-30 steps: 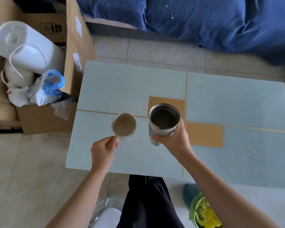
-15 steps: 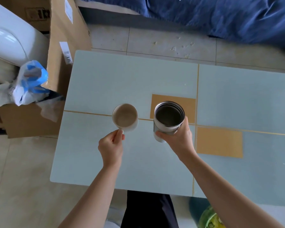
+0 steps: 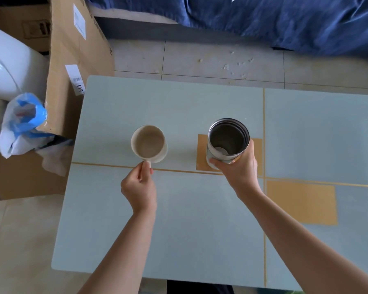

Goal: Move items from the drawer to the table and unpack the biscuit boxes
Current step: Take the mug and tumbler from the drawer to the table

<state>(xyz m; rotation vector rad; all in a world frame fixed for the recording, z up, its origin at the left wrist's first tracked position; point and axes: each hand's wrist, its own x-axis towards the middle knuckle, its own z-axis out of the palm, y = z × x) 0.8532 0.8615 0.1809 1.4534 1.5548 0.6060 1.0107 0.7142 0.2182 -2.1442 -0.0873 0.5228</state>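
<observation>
Little text can be read. On the white sticker (image 3: 77,80) fixed to the side of the cardboard box (image 3: 72,60), two large letters, seemingly "NC" printed sideways, can be made out at its lower end; the smaller lines above them are too blurred to be read. A second white label (image 3: 79,20) higher on the same box carries fine print that cannot be deciphered. No lettering can be read elsewhere.
</observation>
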